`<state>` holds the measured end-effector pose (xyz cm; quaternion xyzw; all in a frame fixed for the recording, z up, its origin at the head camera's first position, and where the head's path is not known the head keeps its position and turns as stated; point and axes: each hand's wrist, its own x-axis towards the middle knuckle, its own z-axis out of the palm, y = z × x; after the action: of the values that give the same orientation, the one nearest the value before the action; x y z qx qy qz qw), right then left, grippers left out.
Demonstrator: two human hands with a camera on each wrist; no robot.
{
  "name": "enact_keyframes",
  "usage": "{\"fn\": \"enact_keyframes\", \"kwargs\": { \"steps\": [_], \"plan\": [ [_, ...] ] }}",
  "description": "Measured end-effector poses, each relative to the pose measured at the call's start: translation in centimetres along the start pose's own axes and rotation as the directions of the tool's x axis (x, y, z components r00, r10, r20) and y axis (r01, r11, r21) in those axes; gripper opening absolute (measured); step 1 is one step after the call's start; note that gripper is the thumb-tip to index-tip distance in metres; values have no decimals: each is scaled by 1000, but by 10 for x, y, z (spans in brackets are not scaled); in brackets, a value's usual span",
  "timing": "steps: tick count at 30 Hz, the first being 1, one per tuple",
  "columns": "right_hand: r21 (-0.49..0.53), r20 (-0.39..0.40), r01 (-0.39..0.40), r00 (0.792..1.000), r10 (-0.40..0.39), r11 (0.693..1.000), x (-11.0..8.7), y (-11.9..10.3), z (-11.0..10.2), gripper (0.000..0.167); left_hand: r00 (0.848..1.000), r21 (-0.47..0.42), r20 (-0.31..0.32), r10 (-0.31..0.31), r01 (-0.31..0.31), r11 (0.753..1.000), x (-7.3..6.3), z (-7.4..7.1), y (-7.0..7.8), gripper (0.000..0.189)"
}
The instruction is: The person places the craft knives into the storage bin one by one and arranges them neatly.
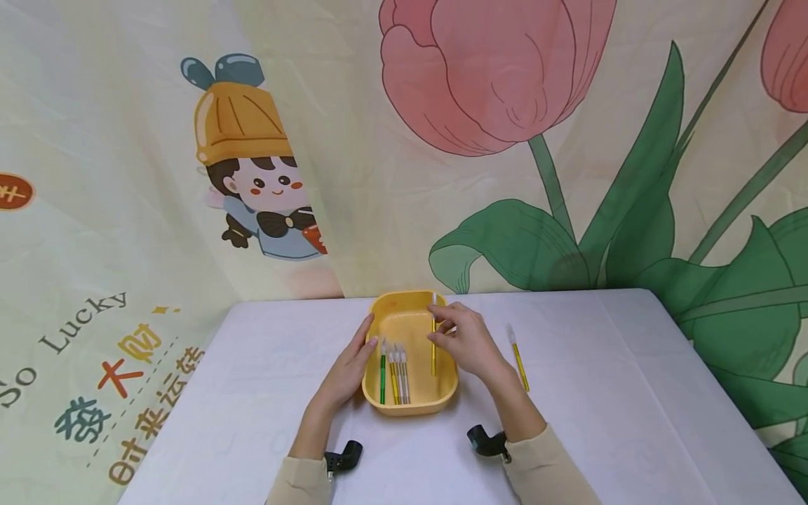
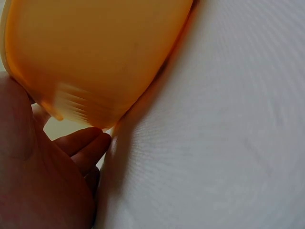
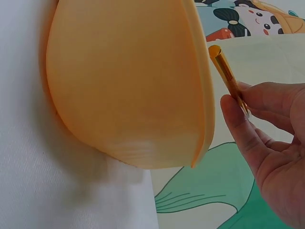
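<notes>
A yellow plastic tray stands on the table. My left hand holds its left side, thumb at the rim and fingers against the outer wall. Over the tray's right part, my right hand pinches a slim yellow pen between thumb and fingertips, its whitish end pointing away. In the right wrist view the pen's golden barrel shows a ribbed section beside the tray rim. Inside the tray at the left lie a green pen and several yellow and pale pens, side by side.
Another yellow pen with a whitish end lies on the white tablecloth, right of my right forearm. A printed backdrop with tulips and a cartoon figure hangs behind the table. Each wrist carries a black camera.
</notes>
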<state>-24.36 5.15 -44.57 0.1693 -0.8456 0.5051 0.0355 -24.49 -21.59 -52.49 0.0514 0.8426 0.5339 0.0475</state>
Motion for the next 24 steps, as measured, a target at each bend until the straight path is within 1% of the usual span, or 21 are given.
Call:
{"fn": "enact_keyframes", "kwargs": {
  "steps": [4,9,17,24],
  "plan": [
    [3,-5,29,1000,-29,1000,1,-1,3,54,1000,-5,-1,18,-18,1000,1,0,-1,58],
    [-11,-16,45,999,-45,999,0,-2,5,54,1000,-2,-2,4,-4,1000,0,0,1,56],
    [-12,-19,44,999,-44,999,1,-3,8,54,1000,-1,1,-11,11,1000,0,-1,1,58],
    [-7,-6,34,999,-34,999,0,-6,11,55,1000,4,-2,-12,12,1000,0,0,2,57]
  ]
}}
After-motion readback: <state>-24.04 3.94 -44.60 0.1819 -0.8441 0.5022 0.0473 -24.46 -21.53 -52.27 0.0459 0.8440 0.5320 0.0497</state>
